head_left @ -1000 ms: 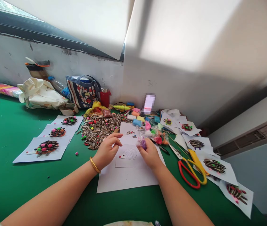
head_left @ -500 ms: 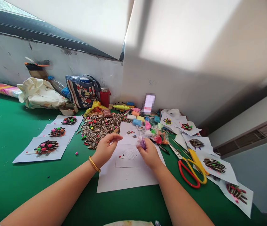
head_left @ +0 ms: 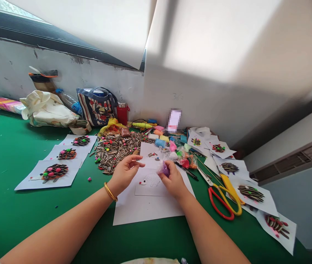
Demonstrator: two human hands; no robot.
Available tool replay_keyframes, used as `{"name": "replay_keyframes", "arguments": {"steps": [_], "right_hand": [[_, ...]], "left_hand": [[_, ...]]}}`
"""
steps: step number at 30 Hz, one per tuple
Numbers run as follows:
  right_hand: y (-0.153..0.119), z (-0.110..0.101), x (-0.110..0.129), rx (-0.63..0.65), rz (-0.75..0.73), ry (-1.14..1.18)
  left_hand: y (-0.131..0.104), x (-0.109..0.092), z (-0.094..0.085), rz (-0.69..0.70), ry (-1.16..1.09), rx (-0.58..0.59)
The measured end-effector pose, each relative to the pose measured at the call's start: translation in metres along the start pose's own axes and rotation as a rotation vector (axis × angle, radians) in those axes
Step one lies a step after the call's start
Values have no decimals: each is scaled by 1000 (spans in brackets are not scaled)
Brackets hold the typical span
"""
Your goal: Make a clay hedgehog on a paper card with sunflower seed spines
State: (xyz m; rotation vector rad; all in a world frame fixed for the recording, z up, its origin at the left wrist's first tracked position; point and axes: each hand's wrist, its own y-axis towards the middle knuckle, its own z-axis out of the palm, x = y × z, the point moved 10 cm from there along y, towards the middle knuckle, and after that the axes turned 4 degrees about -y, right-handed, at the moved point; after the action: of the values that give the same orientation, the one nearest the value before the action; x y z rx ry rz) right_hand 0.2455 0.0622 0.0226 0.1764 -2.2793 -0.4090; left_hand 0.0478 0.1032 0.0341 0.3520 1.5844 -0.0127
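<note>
The hedgehog drawing (head_left: pixel 151 180) lies on the worktop (head_left: pixel 95 229) at the centre of the clock face, with twelve o'clock pointing away from the body. At about one o'clock of it, a small clear bag of purple clay (head_left: pixel 164 169) is held above the paper. It is gripped between the closed fingers of the right hand (head_left: pixel 176 181), by which the bag is partly covered. The left hand (head_left: pixel 123 175) is held up at about ten o'clock, its fingers loosely curved and parted; whether a tiny piece is pinched there cannot be told.

At one to two o'clock, more small clear bags are clustered, and pink clay (head_left: pixel 173 146), red clay (head_left: pixel 184 163) and orange clay (head_left: pixel 192 161) are seen in them. A blue packet (head_left: pixel 160 143) is set beside them. At eleven o'clock a heap of striped seeds (head_left: pixel 114 156) is spread, mixed with coloured balls; behind it a yellow plastic bag (head_left: pixel 111 125) with reddish contents is seen. A red flask (head_left: pixel 122 114) is stood upright by a striped bag (head_left: pixel 97 110), in whose open top something blue is visible. The contents of the cream bag (head_left: pixel 50 112), at ten o'clock, are hidden. Scissors (head_left: pixel 222 201) are laid at four o'clock, handles towards the body.
</note>
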Motion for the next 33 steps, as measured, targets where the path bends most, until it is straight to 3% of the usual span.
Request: {"name": "replay_keyframes", "arguments": {"steps": [4, 8, 12, 18, 23, 26, 33], "right_hand": [[-5, 9, 33, 80, -206, 15], [-13, 18, 51, 136, -285, -23], [-17, 21, 56, 153, -290, -77], [-14, 23, 52, 145, -266, -197], [-13, 23, 49, 112, -253, -169], [-14, 19, 49, 69, -257, -131], [-15, 18, 58, 103, -335, -93]], "left_hand": [[-6, -6, 10, 56, 90, 65], [-15, -17, 28, 169, 216, 198], [-20, -27, 32, 254, 323, 229], [-22, -25, 34, 244, 366, 247], [-21, -19, 34, 217, 321, 232], [-16, -19, 25, 194, 269, 159], [-10, -14, 10, 136, 150, 52]]}}
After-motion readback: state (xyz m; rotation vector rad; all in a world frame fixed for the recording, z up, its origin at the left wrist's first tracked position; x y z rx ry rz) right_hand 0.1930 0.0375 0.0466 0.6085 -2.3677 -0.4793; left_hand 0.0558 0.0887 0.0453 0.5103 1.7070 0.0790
